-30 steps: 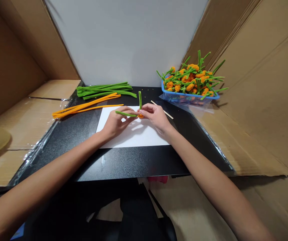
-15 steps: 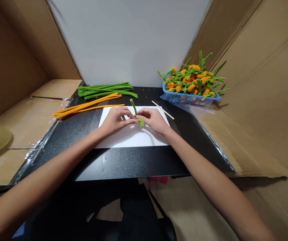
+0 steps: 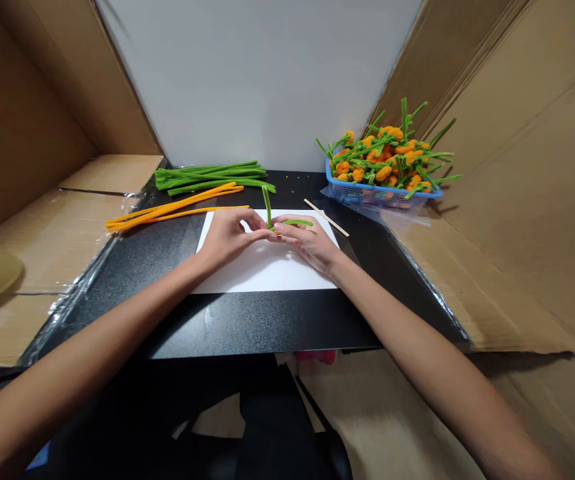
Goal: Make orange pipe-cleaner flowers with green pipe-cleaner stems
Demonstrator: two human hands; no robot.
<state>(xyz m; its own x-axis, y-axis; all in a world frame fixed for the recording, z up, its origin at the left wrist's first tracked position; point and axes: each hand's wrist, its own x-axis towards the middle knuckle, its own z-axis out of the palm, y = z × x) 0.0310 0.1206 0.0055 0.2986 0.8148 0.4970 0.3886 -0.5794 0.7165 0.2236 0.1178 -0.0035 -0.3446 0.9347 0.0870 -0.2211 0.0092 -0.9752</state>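
Observation:
Over a white sheet [image 3: 267,267], both hands pinch a small piece made of green and orange pipe cleaner. One green pipe cleaner [image 3: 267,203] end sticks up from between my fingers, and another green end lies to the right across my right hand. Only a sliver of orange shows at the fingertips; the rest is hidden. My left hand [image 3: 235,233] is closed on the piece from the left, thumb and fingers together. My right hand [image 3: 310,241] grips it from the right, its fingertips meeting those of the left.
Green pipe cleaners [image 3: 207,177] lie in a bundle at the back left, with orange pipe cleaners [image 3: 167,210] before them. A thin wooden stick [image 3: 326,218] lies right of the sheet. Finished orange-and-green pieces heap a blue basket [image 3: 382,193] at the back right. Cardboard walls [image 3: 517,167] flank the table.
The green end that pointed down in front now lies to the right over my right hand. The other end stands more upright. My right hand has turned slightly; both hands stay in place.

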